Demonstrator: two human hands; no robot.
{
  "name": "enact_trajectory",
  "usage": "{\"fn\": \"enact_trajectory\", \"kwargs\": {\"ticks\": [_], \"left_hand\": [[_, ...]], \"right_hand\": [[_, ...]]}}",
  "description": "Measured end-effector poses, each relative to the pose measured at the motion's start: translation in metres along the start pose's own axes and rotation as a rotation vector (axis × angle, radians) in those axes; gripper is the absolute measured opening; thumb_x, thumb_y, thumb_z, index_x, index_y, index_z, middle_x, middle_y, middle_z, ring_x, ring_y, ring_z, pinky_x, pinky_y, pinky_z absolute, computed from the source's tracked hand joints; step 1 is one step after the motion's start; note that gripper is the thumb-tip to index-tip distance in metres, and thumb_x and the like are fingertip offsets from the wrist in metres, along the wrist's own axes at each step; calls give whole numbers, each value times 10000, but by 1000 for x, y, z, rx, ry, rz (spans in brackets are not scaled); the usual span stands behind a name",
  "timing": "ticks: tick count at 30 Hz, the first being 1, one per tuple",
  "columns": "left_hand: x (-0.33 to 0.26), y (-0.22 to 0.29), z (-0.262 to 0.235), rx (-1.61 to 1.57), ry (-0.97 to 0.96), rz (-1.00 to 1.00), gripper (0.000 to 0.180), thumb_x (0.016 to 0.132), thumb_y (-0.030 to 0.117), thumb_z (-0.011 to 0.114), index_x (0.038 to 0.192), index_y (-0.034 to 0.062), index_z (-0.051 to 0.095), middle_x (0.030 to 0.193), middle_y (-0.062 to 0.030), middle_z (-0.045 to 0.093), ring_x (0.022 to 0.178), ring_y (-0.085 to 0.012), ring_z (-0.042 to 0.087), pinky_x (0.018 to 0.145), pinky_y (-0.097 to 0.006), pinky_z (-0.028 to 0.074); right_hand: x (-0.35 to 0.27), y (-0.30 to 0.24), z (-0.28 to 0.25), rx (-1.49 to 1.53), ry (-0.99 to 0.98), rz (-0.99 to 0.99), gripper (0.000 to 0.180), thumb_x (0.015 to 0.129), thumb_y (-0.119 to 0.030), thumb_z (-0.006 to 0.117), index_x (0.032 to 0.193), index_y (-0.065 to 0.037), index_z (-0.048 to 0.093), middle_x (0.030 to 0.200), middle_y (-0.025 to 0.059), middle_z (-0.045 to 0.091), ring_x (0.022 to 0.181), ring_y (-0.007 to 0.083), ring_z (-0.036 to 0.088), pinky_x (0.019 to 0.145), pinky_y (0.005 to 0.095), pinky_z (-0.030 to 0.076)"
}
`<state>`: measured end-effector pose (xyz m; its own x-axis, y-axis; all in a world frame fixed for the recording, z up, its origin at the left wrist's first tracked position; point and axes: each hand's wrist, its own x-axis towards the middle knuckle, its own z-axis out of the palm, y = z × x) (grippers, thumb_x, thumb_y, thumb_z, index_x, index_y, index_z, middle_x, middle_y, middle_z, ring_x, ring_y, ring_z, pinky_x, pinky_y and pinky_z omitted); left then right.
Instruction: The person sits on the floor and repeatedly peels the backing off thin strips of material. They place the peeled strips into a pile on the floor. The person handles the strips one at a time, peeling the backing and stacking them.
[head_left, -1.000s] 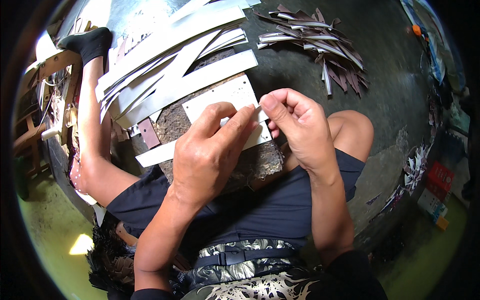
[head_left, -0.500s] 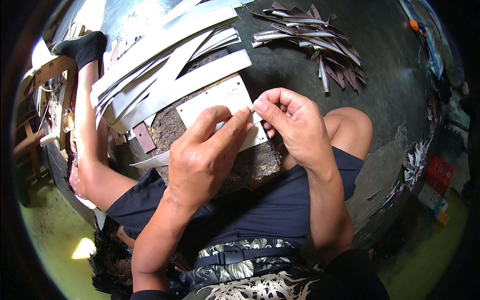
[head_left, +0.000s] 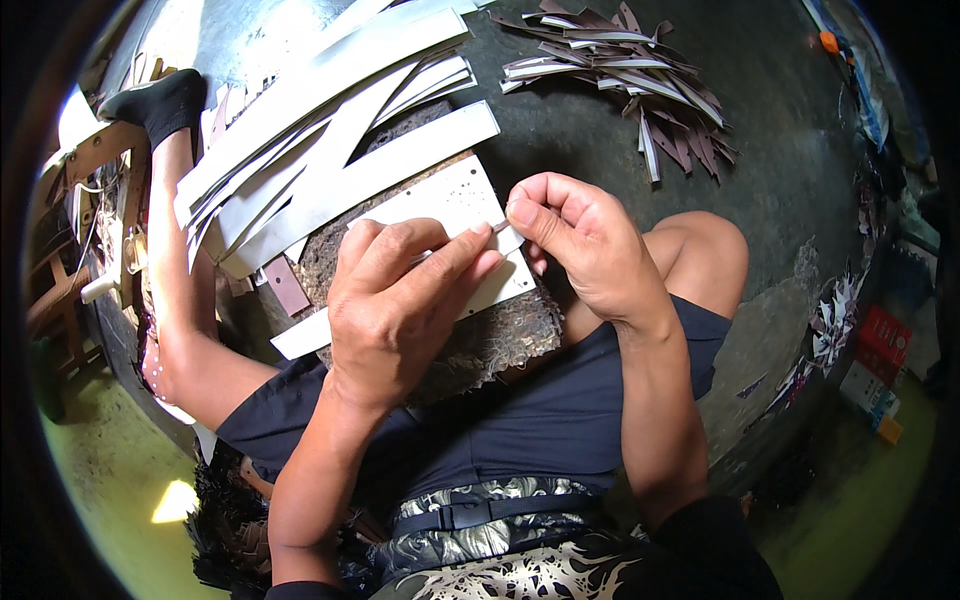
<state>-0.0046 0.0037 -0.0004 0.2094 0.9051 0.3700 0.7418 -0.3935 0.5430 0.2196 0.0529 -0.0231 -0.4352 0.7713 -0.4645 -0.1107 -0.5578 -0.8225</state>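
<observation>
A white strip (head_left: 300,335) runs under my left hand (head_left: 390,300), its free end jutting out beyond the wrist side. My left fingers pinch it near its other end, over a white plate (head_left: 455,190) with small holes. My right hand (head_left: 575,240) is closed, thumb against curled index finger, gripping the strip's tip at the plate's right edge. The plate lies on a rough, dark block (head_left: 500,345) between my legs. How the strip is folded between the fingertips is hidden.
Long white strips (head_left: 330,110) lie stacked across the far left of the block. Beside them is a small brown piece with a hole (head_left: 286,285). Farther right on the dark floor sits a pile of narrow brown-and-white pieces (head_left: 640,80). A red box (head_left: 882,338) stands at the far right.
The strip's free end has turned, showing more of its broad white face. My left hand has shifted slightly left with its fingers rearranged; the right hand has barely moved.
</observation>
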Motion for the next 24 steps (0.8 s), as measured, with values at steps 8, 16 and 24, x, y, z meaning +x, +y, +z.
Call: {"fn": "enact_trajectory", "kwargs": {"ticks": [8, 16, 24], "left_hand": [[2, 8, 1, -13, 0, -57, 325, 842, 145, 984, 1151, 127, 885, 976, -30, 715, 815, -215, 630, 741, -373, 512], [1, 3, -5, -20, -14, -39, 325, 845, 162, 983, 1154, 139, 886, 965, -20, 722, 812, -205, 629, 734, -369, 485], [0, 3, -1, -34, -1, -28, 352, 832, 139, 986, 1170, 143, 887, 961, -19, 722, 795, -204, 596, 723, -362, 468]], "right_hand": [[-4, 14, 28, -39, 233, -88, 224, 1171, -256, 712, 1133, -35, 712, 982, -44, 702, 871, 17, 600, 773, 208, 517], [2, 19, 26, 278, 166, -82, 238, 1148, -263, 752, 1103, -31, 718, 939, -46, 700, 805, 1, 583, 695, 200, 506], [4, 24, 19, 306, 160, -38, 222, 1138, -259, 766, 1116, -43, 723, 934, -47, 705, 766, -11, 577, 661, 174, 480]]}}
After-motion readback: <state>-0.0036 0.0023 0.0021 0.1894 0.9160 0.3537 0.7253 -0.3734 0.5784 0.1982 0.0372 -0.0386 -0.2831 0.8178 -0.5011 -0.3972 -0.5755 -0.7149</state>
